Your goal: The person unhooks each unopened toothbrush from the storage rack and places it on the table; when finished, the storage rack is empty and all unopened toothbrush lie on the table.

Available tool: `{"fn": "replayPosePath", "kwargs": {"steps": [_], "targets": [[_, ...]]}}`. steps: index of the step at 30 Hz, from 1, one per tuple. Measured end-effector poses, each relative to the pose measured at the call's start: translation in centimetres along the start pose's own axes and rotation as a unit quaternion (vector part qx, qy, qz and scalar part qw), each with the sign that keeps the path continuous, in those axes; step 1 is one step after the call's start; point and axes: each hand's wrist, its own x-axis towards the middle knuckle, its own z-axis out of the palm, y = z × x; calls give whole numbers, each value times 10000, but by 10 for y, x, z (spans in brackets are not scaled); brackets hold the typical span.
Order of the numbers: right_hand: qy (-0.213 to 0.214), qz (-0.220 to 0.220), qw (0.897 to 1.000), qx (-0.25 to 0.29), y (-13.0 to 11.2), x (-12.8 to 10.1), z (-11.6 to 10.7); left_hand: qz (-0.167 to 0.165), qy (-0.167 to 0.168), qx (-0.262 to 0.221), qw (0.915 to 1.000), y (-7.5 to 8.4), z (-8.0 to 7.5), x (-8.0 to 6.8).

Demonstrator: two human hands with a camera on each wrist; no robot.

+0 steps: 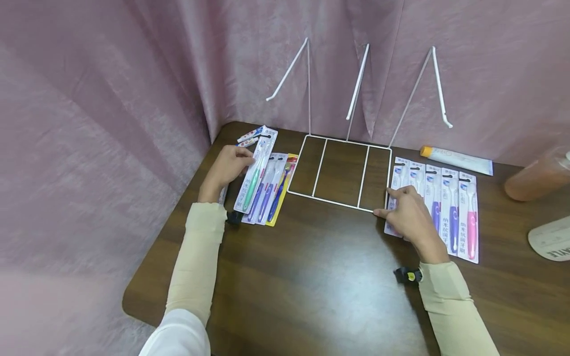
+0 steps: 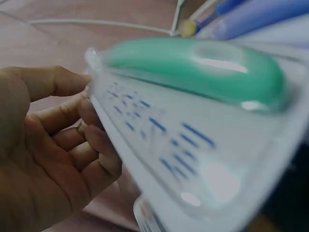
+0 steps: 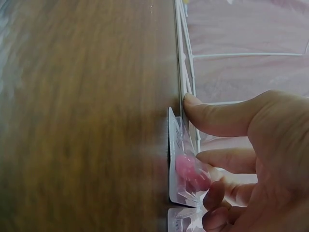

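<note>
My left hand grips the green toothbrush pack at the far left. My right hand pinches a pink pack beside the wire rack. All hooks are bare; nothing hangs yet.

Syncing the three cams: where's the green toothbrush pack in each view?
Head: green toothbrush pack left of centre, on top of the left pile, held by the left hand.
Left wrist: fills the middle and right of the picture, fingers on its edge.
Right wrist: not in it.
Shared landmark: white wire rack, also seen at and.
</note>
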Motion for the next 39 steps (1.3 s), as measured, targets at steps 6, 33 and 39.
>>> {"fn": "replayPosePath", "kwargs": {"steps": [6,33,39], "targets": [[72,78,9999,-43,7,-2,-7,-170,-308,101,9993,-11,2,2],[222,46,9997,85,12,5,1,-840,-535,632,9930,-76,9,30],[175,4,9998,-3,15,9,7,-1036,-470,722,9909,-97,11,35]]}}
